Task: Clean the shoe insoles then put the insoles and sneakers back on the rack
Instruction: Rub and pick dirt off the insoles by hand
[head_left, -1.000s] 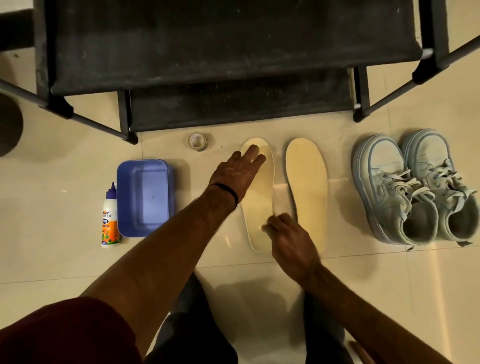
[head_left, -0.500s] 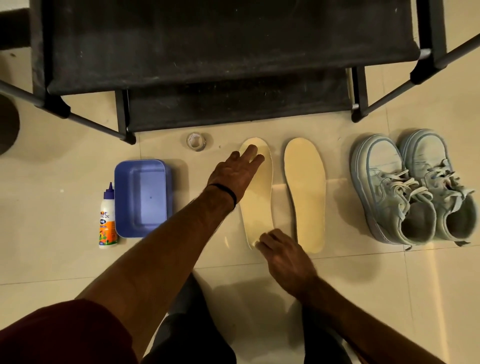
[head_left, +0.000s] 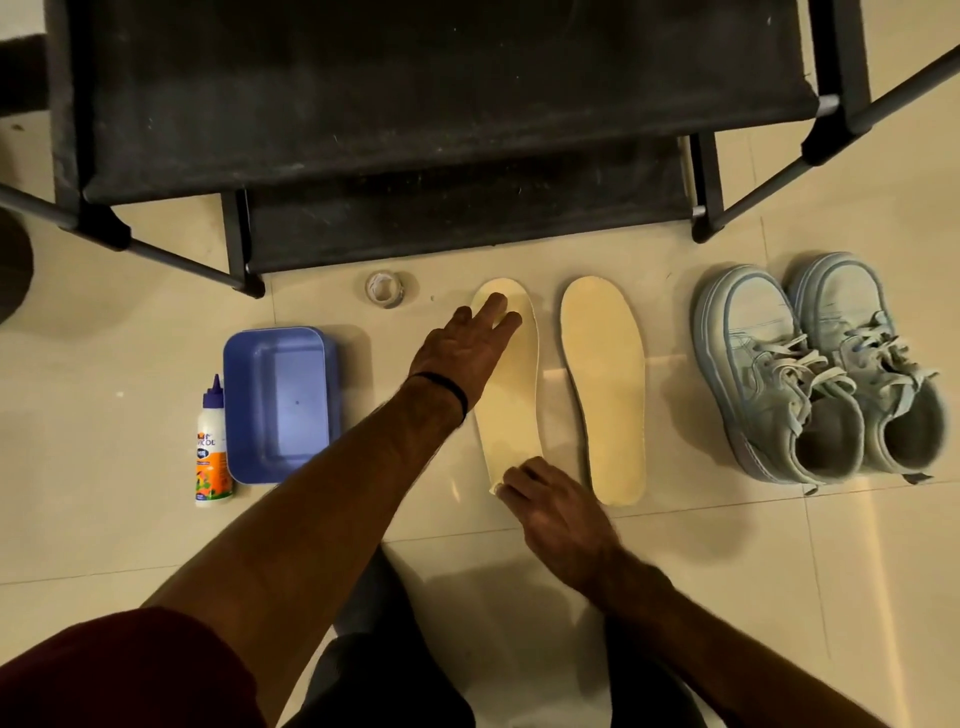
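2 pale yellow insoles lie flat on the tiled floor, side by side, toes toward the rack, a narrow gap between them. Left insole has both hands on it. Left hand lies flat over the toe end, fingers straight and spread a little, pressing down, gripping nothing; a black band sits on that wrist. Right hand sits at the heel end, fingers curled down onto the heel edge; a small pale bit shows under the fingertips, too small to tell whether it is a cloth or the insole's own edge, so cannot tell what the hand grips. Right insole lies untouched, just beside the left one.

Right of the insoles, apart from them, 2 light blue sneakers stand upright on the floor, touching each other, toes toward the rack, laces loose: near sneaker and far sneaker, both with the inside showing dark.

Left of the insoles: a blue tub, open side up, nothing seen inside. Just left of it, a glue bottle lies on the floor, blue cap pointing toward the rack, nearly touching the tub. A tape roll lies flat near the rack's front leg, just beyond the left insole's toe.

The rack is black, fabric shelves on a metal frame, both visible shelves dusty. A dark red sleeve shows at the bottom left.
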